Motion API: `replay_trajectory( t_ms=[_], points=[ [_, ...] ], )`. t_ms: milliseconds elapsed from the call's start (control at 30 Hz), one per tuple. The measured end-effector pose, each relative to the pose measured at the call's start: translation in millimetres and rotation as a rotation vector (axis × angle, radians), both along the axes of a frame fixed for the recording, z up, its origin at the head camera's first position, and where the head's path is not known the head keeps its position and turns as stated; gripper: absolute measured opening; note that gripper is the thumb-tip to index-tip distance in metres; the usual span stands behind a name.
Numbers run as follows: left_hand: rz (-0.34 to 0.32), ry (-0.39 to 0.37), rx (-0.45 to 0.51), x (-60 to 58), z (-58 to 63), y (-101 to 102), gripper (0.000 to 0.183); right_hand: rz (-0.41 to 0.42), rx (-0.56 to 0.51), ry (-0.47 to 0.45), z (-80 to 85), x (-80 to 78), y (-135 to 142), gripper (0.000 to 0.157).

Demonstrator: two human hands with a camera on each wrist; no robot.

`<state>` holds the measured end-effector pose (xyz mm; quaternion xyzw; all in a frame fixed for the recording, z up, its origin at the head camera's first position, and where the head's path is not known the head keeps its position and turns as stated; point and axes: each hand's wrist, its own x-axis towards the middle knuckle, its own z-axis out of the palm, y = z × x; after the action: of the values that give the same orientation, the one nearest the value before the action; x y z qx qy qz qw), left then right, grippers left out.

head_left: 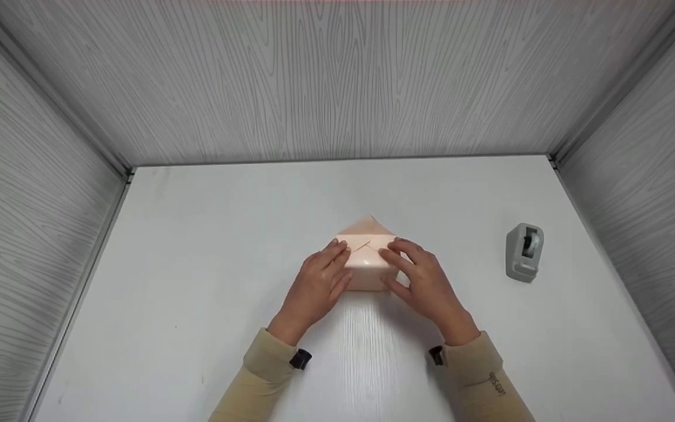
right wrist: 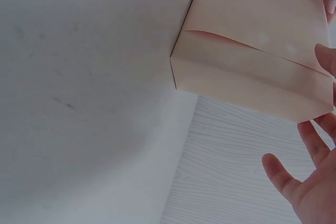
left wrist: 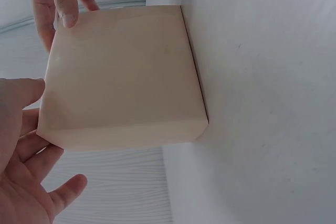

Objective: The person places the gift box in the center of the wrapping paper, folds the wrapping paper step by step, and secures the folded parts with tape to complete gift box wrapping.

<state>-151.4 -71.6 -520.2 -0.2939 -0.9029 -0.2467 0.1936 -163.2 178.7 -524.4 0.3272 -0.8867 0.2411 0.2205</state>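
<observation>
A small box wrapped in peach paper (head_left: 367, 278) sits on the table between both hands. Folded paper corners come together on its top, and a pointed paper flap (head_left: 371, 225) sticks out at the far side. My left hand (head_left: 318, 281) lays its fingers along the left top edge, thumb at the upper near edge. On the right, my right hand (head_left: 425, 283) touches the top with its fingertips, its thumb (right wrist: 326, 59) at the near face. A loose paper edge (right wrist: 231, 40) runs across that face in the right wrist view.
A grey tape dispenser (head_left: 524, 252) with a roll in it stands to the right on the white table (head_left: 197, 252). Wood-grained panels (head_left: 337, 82) enclose the table at the back and both sides. Small black devices (head_left: 300, 358) are strapped at both wrists.
</observation>
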Motion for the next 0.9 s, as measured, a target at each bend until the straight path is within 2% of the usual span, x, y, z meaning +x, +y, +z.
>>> replay_trajectory(
  t_ms=[167, 367, 567, 767, 900],
  points=[
    [-0.014, -0.02, -0.051, -1.1, 2.4, 0, 0.049, -0.003, 0.001, -0.008, -1.2, -0.6, 1, 0.048],
    [-0.022, 0.0, -0.061, -6.8, 3.7, 2, 0.049, -0.009, 0.013, -0.005, -0.9, -1.3, 2, 0.045],
    [0.018, 0.032, -0.111, -8.8, 5.5, 8, 0.046, -0.011, 0.014, -0.004, 0.1, -2.5, 3, 0.046],
    [0.078, 0.053, -0.228, -10.6, 7.8, 18, 0.05, -0.006, 0.017, -0.011, 1.3, -2.2, 2, 0.045],
    [0.122, 0.049, -0.273, -13.2, 8.5, 24, 0.052, -0.007, 0.021, -0.026, 1.2, -1.1, 1, 0.045]
  ],
)
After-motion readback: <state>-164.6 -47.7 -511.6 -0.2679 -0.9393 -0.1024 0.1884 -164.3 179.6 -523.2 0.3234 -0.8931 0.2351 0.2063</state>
